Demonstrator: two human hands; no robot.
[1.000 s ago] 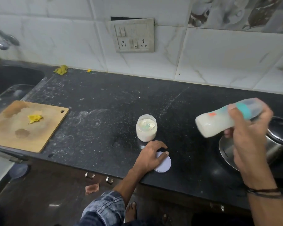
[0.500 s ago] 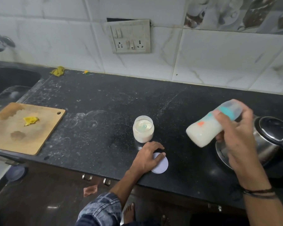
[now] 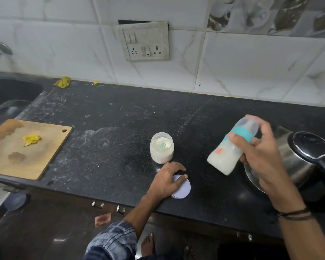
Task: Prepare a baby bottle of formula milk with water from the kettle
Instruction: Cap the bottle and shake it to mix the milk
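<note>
My right hand (image 3: 259, 156) grips a capped baby bottle (image 3: 227, 154) with a teal ring, tilted in the air with white milk pooled at its lower end. Behind that hand stands a steel kettle (image 3: 304, 154) with a black lid and handle. An open jar of white formula powder (image 3: 161, 148), a scoop inside it, stands on the black counter (image 3: 109, 117). My left hand (image 3: 167, 180) rests flat on the jar's white lid (image 3: 183, 189) near the counter's front edge, fingers spread.
A wooden cutting board (image 3: 26, 147) with a yellow scrap lies at the left, beside a sink (image 3: 9, 92) and tap. A socket panel (image 3: 145, 41) is on the tiled wall. Yellow cloth scraps (image 3: 63, 82) lie by the wall. Bare feet show below.
The bottle has swung from nearly level to a steeper tilt, its base dropping down and left. My left hand stays on the lid. The view has shifted slightly right.
</note>
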